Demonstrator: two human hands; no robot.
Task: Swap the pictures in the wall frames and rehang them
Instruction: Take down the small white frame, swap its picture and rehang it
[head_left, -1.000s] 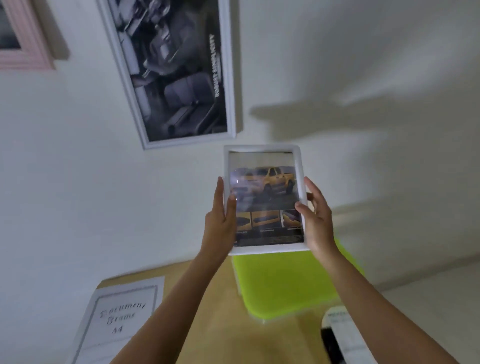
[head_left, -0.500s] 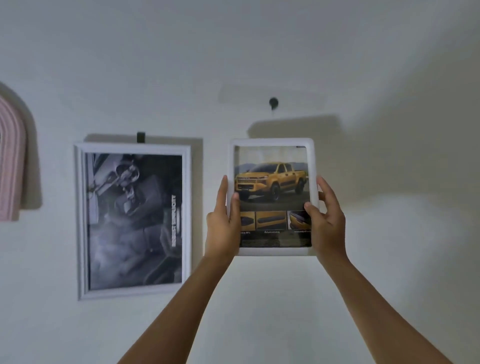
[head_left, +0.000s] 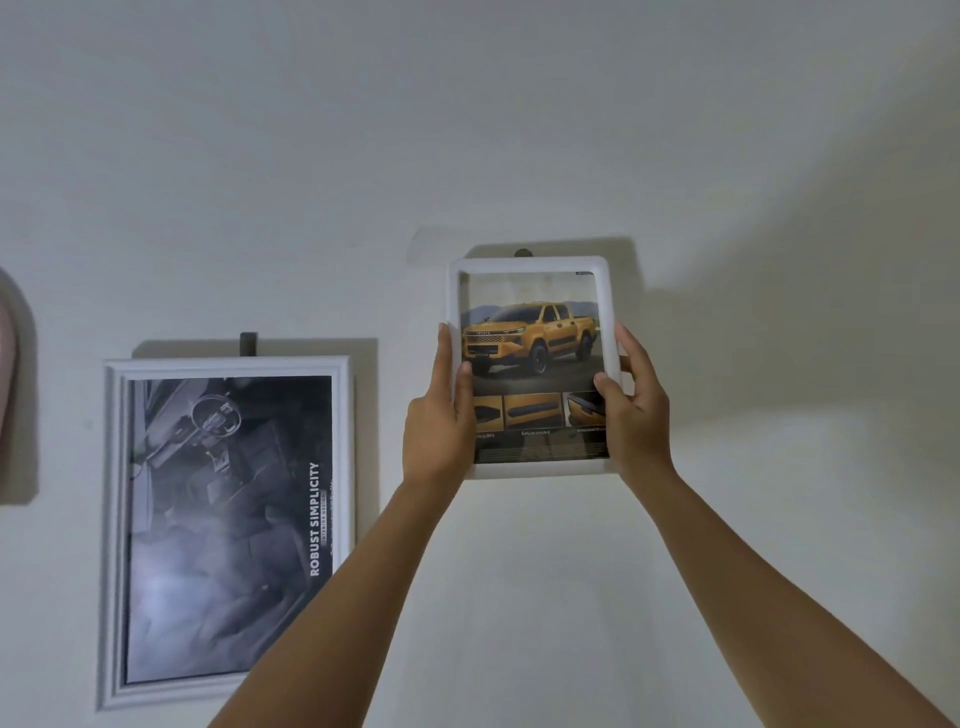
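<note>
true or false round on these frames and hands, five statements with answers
1. The left hand and right hand both hold the small frame. True.
2. The small frame shows a red sports car. False: a yellow pickup.
3. The large frame hangs left of it. True.
4. The large frame's caption reads level. False: it runs vertically.
5. A dark hook shows at the small frame's top edge. True.

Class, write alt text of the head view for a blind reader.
The left hand and right hand hold a small white frame with a yellow pickup picture by its sides up at a white wall, its top edge at a dark hook. A larger white frame with a dark picture hangs to its left.
</note>
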